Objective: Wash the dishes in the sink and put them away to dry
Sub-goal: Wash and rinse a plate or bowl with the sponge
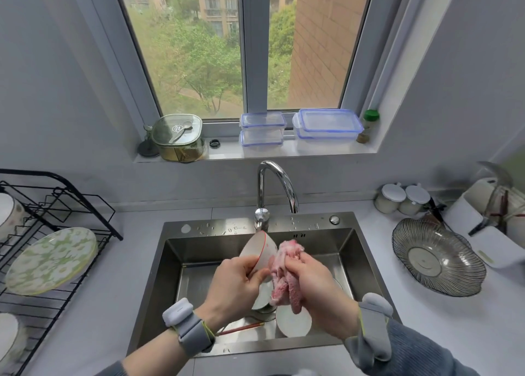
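Note:
Over the steel sink (pixel 170 264), my left hand (pixel 235 287) grips a white bowl with a red rim (pixel 260 252), tilted on its side. Right beside it, my right hand (pixel 315 284) clutches a bunched pink cloth (pixel 285 273) that touches the bowl's outer wall. Below my hands, more white dishes (pixel 292 321) lie in the basin, partly hidden, and red chopsticks (pixel 241 328) rest on the sink floor. A black wire drying rack (pixel 51 233) on the left counter holds a green flowered plate (pixel 51 260).
The chrome faucet (pixel 277 185) arches over the back of the sink, with no water visibly running. A ribbed glass dish (pixel 437 257), two lidded jars (pixel 402 198) and a utensil holder sit on the right counter. Plastic containers (pixel 326 127) line the windowsill.

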### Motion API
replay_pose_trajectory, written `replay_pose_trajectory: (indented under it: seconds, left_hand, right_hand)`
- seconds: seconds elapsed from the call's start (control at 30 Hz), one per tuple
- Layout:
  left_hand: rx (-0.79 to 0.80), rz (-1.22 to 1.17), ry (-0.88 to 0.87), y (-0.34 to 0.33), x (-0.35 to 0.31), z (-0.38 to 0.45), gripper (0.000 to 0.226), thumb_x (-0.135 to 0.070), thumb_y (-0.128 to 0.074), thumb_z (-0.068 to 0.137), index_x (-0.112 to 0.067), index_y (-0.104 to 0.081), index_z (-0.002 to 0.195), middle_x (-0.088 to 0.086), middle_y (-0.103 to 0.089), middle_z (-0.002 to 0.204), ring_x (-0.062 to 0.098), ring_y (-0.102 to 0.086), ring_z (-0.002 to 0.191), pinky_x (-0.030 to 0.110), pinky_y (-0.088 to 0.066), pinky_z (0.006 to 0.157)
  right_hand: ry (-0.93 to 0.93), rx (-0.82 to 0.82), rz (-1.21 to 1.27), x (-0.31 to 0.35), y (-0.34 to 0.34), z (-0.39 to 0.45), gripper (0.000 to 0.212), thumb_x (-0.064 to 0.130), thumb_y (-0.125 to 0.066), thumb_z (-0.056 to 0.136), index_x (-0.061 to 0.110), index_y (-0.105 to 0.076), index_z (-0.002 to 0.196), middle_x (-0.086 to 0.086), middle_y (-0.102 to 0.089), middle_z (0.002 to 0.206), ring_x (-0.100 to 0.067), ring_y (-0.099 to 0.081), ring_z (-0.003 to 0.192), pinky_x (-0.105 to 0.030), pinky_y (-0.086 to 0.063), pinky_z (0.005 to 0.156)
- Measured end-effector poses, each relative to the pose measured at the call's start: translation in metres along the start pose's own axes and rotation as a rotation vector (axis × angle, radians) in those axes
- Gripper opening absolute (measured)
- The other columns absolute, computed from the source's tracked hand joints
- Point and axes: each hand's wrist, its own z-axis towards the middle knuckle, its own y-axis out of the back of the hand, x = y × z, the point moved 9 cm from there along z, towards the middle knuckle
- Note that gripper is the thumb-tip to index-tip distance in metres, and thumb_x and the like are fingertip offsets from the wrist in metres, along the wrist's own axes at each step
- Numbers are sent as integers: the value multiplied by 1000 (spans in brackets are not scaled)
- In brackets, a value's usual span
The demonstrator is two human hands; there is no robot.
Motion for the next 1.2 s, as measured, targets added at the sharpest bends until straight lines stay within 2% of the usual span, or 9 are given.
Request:
replay_pose_trajectory:
  seconds: [0.13, 0.3, 0.37, 0.5, 0.73, 0.83, 0.9, 1.07, 1.2]
  left_hand:
    - [15, 40, -94, 1, -24, -11, 26, -44, -61, 85, -19, -61, 78, 10, -50, 64, 20, -34, 58, 38, -43, 55]
    - [44, 88, -215, 14, -52, -17, 38, -34, -66, 89, -15, -42, 67, 11, -35, 64, 19, -23, 63, 32, -25, 53]
    - [33, 130, -253, 20, -58, -19, 38, -35, -65, 89, -19, -39, 66, 9, -33, 63, 24, -25, 66, 32, -26, 52]
    - [-23, 307, -284, 29, -62, -16, 30, -41, -63, 87, -22, -45, 72, 6, -45, 63, 28, -29, 64, 40, -38, 51]
    - [-17, 352, -306, 26, -64, -13, 30, -42, -63, 89, -19, -52, 74, 6, -54, 62, 30, -34, 60, 40, -40, 51]
    - [47, 437, -453, 25, -76, -20, 29, -43, -59, 91, -21, -50, 74, 5, -52, 60, 29, -34, 59, 36, -35, 50]
    - [103, 525, -544, 23, -81, -28, 22, -42, -57, 93, -23, -56, 80, 3, -59, 64, 30, -45, 62, 32, -37, 55]
    - [263, 610, -657, 14, -91, -41, 16, -34, -51, 100, -30, -66, 101, -8, -74, 91, 22, -63, 83, 34, -51, 80]
    - [172, 579, -688, 17, -90, -35, 14, -39, -55, 99, -32, -66, 97, -15, -71, 95, 9, -60, 95, 29, -38, 105]
  right_hand:
    - [269, -125, -451, 24, 5, 8, 27, 37, -57, 89, 39, -65, 114, 1, -64, 103, -17, -63, 77, -38, -55, 75]
    - [258, -146, -455, 38, 8, 25, 26, 42, -45, 90, 34, -64, 107, 6, -66, 93, -17, -61, 81, -34, -48, 74]
    - [268, -138, -453, 41, 7, 23, 26, 45, -43, 92, 37, -63, 108, 12, -65, 83, -9, -58, 75, -30, -43, 66]
    - [465, -167, -628, 56, -4, -9, 16, 25, -45, 107, 30, -58, 115, 11, -60, 107, -1, -57, 100, -27, -44, 86]
    - [579, -173, -630, 59, -8, -32, 36, 27, -55, 105, 40, -54, 138, 21, -60, 120, 0, -60, 111, -22, -50, 92]
    - [406, -144, -393, 53, 1, -13, 24, 56, -48, 103, 46, -64, 120, 12, -68, 87, -10, -65, 76, -30, -54, 65]
    - [209, -145, -294, 43, 13, 5, 44, 68, -44, 98, 37, -72, 111, 1, -69, 79, -19, -64, 65, -31, -49, 52]
    - [-210, 107, -210, 5, 19, 17, 78, 66, -64, 84, -6, -69, 114, -30, -54, 73, -35, -53, 46, -31, -36, 39]
    - [-149, 60, -114, 3, 22, 18, 50, 31, -61, 82, -1, -61, 120, -31, -52, 78, -37, -51, 51, -41, -34, 48]
